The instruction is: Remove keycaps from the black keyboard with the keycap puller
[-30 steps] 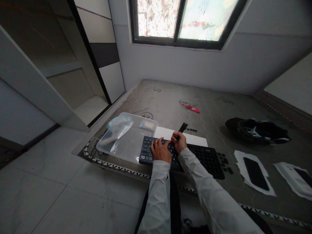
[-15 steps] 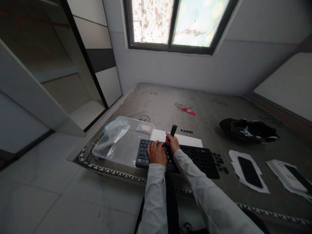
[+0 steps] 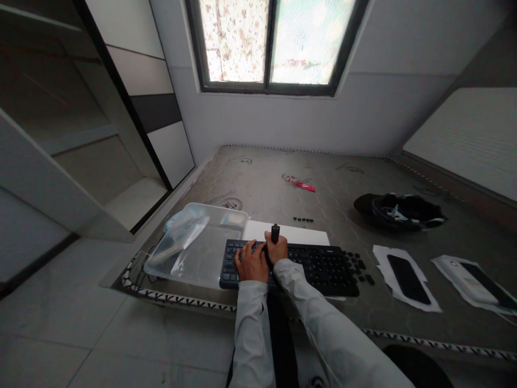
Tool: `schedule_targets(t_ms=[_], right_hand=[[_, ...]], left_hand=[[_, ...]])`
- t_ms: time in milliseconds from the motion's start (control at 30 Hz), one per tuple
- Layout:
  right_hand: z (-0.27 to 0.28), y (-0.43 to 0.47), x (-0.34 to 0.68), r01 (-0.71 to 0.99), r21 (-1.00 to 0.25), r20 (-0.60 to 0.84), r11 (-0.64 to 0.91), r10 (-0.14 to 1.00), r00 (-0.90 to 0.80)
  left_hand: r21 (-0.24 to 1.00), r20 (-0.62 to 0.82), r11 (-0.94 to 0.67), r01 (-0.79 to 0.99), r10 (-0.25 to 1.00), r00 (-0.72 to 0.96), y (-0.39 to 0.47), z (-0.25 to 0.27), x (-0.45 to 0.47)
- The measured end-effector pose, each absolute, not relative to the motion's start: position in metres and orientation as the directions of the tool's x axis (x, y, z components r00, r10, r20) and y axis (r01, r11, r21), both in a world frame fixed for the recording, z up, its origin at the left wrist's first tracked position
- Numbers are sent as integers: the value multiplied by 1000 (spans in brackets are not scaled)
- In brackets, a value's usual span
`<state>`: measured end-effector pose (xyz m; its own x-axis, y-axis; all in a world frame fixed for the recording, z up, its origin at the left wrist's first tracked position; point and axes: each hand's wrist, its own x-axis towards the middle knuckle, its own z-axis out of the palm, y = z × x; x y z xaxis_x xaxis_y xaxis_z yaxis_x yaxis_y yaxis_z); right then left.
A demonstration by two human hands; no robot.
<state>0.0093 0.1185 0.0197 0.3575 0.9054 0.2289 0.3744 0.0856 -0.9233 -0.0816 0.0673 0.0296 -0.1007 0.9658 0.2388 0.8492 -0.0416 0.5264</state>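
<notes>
A dark keyboard (image 3: 323, 264) lies across a white sheet or flat box near the front edge of the grey padded surface. Fingers apart, my left hand (image 3: 252, 263) rests on its left part. Just beside it, my right hand (image 3: 277, 249) is closed around a black-handled tool (image 3: 275, 233), held upright over the keys. The tool's lower end is hidden by my hands. To the right of the keyboard lie several loose black keycaps (image 3: 356, 263), and a short row of small black keycaps (image 3: 302, 219) sits behind it.
A clear plastic tray (image 3: 218, 237) with wrappings stands left of the keyboard. On the right are a black cap (image 3: 404, 211) and two dark flat devices on white paper, the nearer a black phone-like slab (image 3: 409, 279). A red packet (image 3: 302, 186) lies farther back.
The tool in my right hand has gone from leaning to nearly upright. My left hand stays on the keyboard. The whole view has shifted slightly.
</notes>
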Motion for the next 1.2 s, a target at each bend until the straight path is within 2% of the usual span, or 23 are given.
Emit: schedule_targets(t_ms=[133,200,333,467,567,633,667,733,800,867,933,1000,1200], right_hand=[[18,116,8,383,-917,257,113,900,351],[18,118,8,326,-939,233,106,896,379],[22,126,13,6,-997,69,72,919,388],[30,134,23,-371,-924,-61,90,924,376],[38,135,37,-440,-891,-73,116,918,390],[42,131,49,-349,-932,-59,97,910,409],[44,128,56,-239,-968,-35,71,911,411],[45,121,68,106,-994,56,17,924,379],[45,113,76,470,-883,142,-1,953,268],[42,106,78,686,-727,157,20,978,138],[37,102,77,781,-624,131,36,990,59],[32,100,75,820,-572,115,33,992,41],[28,97,78,818,-572,139,63,990,21]], left_hand=[[532,241,-38,846,964,-109,68,30,-81],[536,246,-39,843,963,-111,68,30,-81],[540,267,-47,840,956,-118,68,29,-81],[545,281,-55,837,952,-120,67,28,-80],[550,295,-65,832,948,-121,68,26,-80],[556,305,-74,828,945,-120,68,25,-81],[558,311,-79,826,943,-119,68,25,-81],[560,321,-88,823,940,-118,69,24,-81],[563,330,-94,821,936,-120,69,23,-80],[566,337,-93,819,933,-127,69,23,-80],[566,339,-90,819,932,-132,69,23,-79],[566,337,-87,820,932,-134,69,24,-79],[571,328,-83,817,935,-134,68,25,-78]])
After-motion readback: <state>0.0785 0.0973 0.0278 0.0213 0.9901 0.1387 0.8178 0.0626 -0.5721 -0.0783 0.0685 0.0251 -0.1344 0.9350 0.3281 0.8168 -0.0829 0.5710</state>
